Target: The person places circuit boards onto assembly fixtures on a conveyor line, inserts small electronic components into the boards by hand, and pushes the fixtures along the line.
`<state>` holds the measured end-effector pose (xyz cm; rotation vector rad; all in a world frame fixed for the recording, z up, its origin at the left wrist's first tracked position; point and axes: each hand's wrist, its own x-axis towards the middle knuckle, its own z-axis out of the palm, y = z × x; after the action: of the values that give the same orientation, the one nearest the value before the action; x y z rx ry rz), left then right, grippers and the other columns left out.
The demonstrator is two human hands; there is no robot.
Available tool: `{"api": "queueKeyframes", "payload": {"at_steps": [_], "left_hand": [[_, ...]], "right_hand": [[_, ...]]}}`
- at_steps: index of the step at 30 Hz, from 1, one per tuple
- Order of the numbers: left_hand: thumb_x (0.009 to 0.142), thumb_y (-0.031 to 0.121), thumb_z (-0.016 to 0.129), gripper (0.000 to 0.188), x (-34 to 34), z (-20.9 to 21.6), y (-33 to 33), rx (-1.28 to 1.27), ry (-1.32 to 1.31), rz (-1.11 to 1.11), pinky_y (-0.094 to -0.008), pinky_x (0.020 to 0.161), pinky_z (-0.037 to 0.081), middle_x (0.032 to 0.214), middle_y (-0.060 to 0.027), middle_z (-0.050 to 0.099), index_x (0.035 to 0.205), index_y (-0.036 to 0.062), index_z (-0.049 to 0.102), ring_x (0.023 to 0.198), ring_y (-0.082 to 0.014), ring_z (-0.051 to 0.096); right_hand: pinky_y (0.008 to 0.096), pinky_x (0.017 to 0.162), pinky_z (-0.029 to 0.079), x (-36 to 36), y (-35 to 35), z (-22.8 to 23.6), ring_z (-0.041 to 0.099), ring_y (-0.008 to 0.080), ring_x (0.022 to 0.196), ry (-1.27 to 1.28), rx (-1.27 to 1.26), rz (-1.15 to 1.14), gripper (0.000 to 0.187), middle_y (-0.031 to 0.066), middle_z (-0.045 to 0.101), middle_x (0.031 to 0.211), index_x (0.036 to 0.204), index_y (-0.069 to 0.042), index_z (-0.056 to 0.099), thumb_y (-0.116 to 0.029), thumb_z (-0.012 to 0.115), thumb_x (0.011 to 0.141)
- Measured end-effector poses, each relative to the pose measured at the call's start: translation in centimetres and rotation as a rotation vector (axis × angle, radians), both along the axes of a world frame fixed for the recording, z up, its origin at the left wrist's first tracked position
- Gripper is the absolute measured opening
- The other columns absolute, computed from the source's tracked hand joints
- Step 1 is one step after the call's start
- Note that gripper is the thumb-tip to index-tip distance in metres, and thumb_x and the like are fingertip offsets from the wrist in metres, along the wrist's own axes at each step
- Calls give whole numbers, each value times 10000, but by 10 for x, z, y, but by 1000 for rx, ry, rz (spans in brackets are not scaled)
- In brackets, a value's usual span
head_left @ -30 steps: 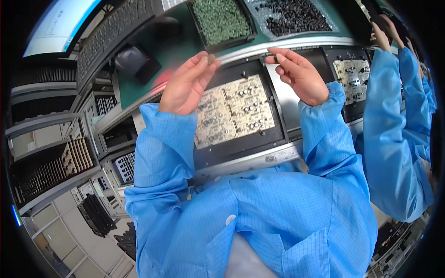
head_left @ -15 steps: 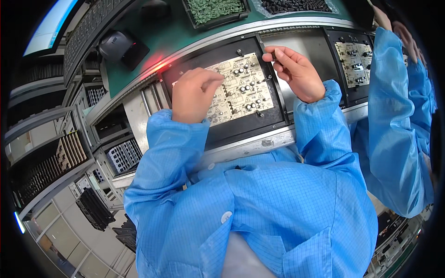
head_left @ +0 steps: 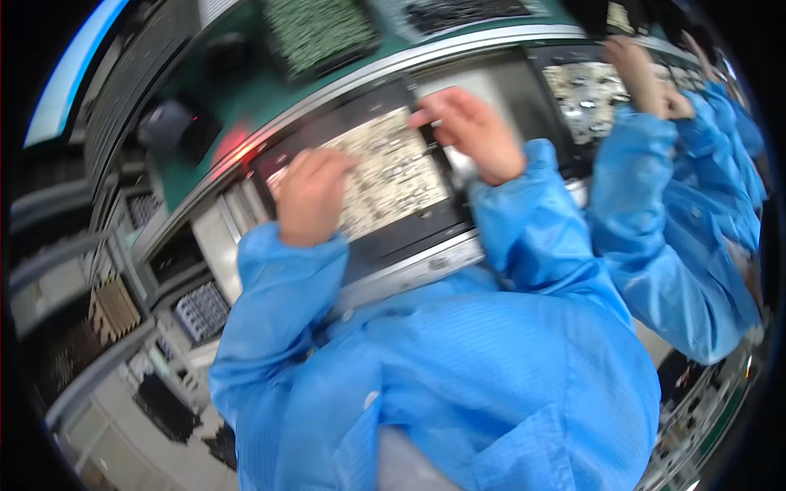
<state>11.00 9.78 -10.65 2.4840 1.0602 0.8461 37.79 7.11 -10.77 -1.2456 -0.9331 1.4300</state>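
Circuit board (head_left: 397, 173), lower edge clear, lies under left hand (head_left: 311, 196), near right hand (head_left: 479, 135); fingers' (head_left: 449, 103) grip unclear.

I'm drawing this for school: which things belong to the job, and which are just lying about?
In the job, it seems:
board, under the left grip
black frame around it
green bits and black bits, probably supplies
The right grip is too blurred to tell what it holds.

Just nearby, I think:
screen
keyboard
dark gadget

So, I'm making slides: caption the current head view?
Left hand over a cream circuit board, right hand by its upper right corner.
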Motion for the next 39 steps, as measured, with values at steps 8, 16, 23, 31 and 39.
{"api": "queueKeyframes", "payload": {"at_steps": [8, 16, 23, 31, 39], "left_hand": [[983, -59, 633, 390, -20, -2, 3, -819, -523, 131, -306, 984, 554, 1254, -117, 697, 1372, -54, 616, 1049, -158, 688], [992, -20, 657, 294, -22, -4, 0, -1025, -633, 195, -280, 905, 575, 1163, -118, 736, 1284, -40, 677, 999, -170, 720], [1010, 39, 666, 179, -21, 1, -8, -958, -648, 208, -251, 828, 567, 1110, -86, 751, 1174, -8, 717, 939, -126, 710], [1025, 43, 647, 178, -18, 7, -8, -990, -652, 211, -226, 796, 541, 1102, -65, 749, 1185, 3, 715, 908, -97, 686], [1008, 40, 676, 163, -19, 1, -9, -884, -632, 150, -213, 765, 528, 1043, 0, 669, 1158, 20, 737, 861, -76, 659]], "right_hand": [[249, 796, 539, 0, -2, -11, 673, 100, 859, -102, 184, 7, 226, 51, 727, 964, 1192, 18, 670, -130, 693, 1022], [233, 555, 365, 1, -19, -2, 409, 43, 623, -634, 289, 32, 222, -25, 712, 874, 1116, -94, 791, -122, 801, 896], [296, 552, 412, -13, -13, -1, 451, 116, 584, -817, 321, 11, 161, 27, 697, 780, 1030, -79, 777, -109, 804, 875], [314, 563, 473, -14, -8, -3, 560, 153, 579, -958, 427, -19, 143, 69, 738, 811, 998, -68, 770, -142, 801, 879], [314, 567, 508, -16, -10, -3, 606, 171, 571, -964, 369, -41, 143, 71, 752, 809, 978, -69, 775, -161, 798, 872]]}}
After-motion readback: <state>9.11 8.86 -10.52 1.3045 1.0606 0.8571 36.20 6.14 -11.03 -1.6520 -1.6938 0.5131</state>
